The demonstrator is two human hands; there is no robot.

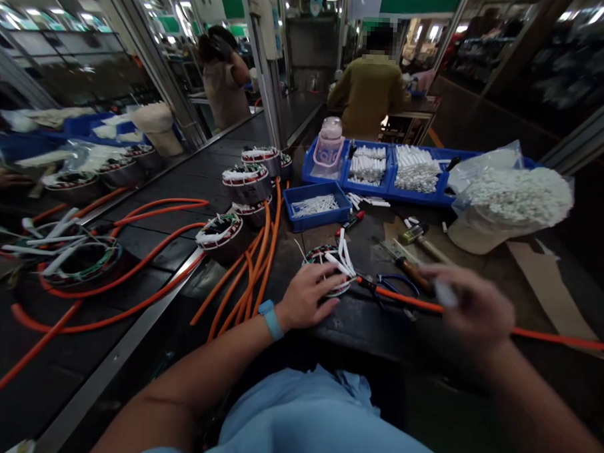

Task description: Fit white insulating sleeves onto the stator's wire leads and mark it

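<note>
My left hand rests on a wound motor stator on the dark workbench, fingers curled over its rim and its white sleeved leads. A blue band is on that wrist. My right hand is blurred by motion to the right, closed round a small white tube. An orange cable runs from the stator under that hand toward the right edge.
More stators with orange cables lie on the conveyor to the left. Blue trays of white tubes, a pink bottle, a bag of tubes and hand tools sit behind. Two people stand farther back.
</note>
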